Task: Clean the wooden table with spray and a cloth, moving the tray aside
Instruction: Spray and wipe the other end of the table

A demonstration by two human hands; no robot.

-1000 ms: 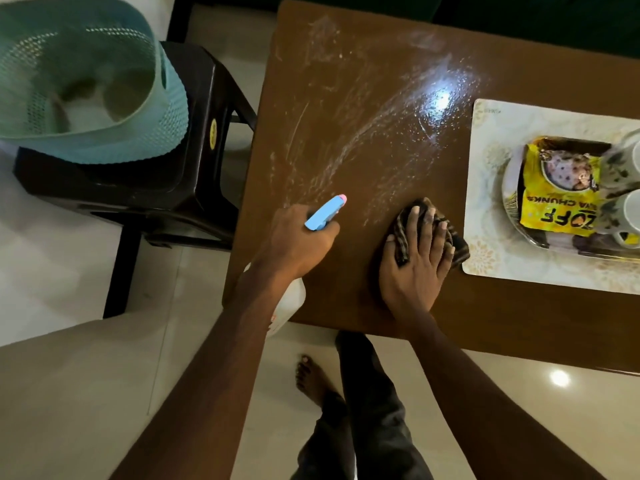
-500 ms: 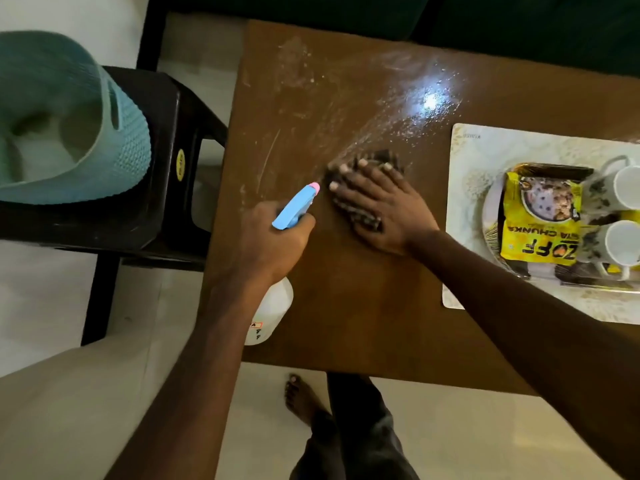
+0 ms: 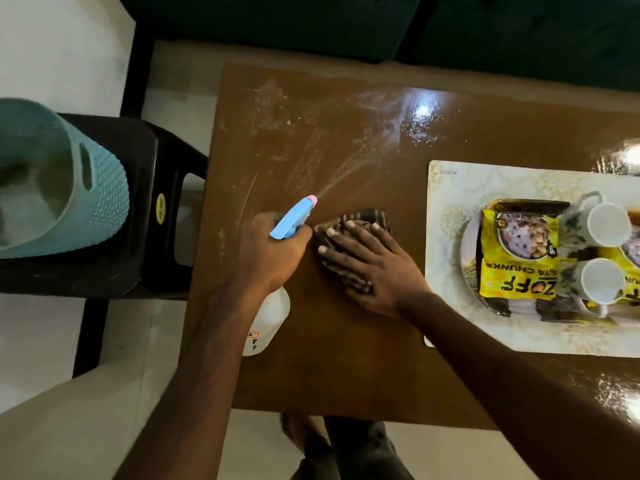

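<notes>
The brown wooden table (image 3: 346,368) is streaked with white spray marks on its far left part. My left hand (image 3: 270,254) grips a white spray bottle (image 3: 268,320) with a blue and pink nozzle (image 3: 294,216); a fine jet leaves the nozzle toward the far right. My right hand (image 3: 370,268) presses flat, fingers straight, on a dark striped cloth (image 3: 360,220) just right of the nozzle. A pale patterned tray (image 3: 446,188) lies on the table's right side.
On the tray sit a plate (image 3: 467,244), yellow snack packets (image 3: 519,258) and two white mugs (image 3: 606,226). A black plastic stool (image 3: 138,209) left of the table carries a teal basket (image 3: 69,188). A dark sofa (image 3: 346,22) runs behind the table. My bare foot (image 3: 298,434) stands below its near edge.
My right hand slid the cloth left and away across the table, then back a little toward me. My left hand is now spraying a jet from the bottle.
</notes>
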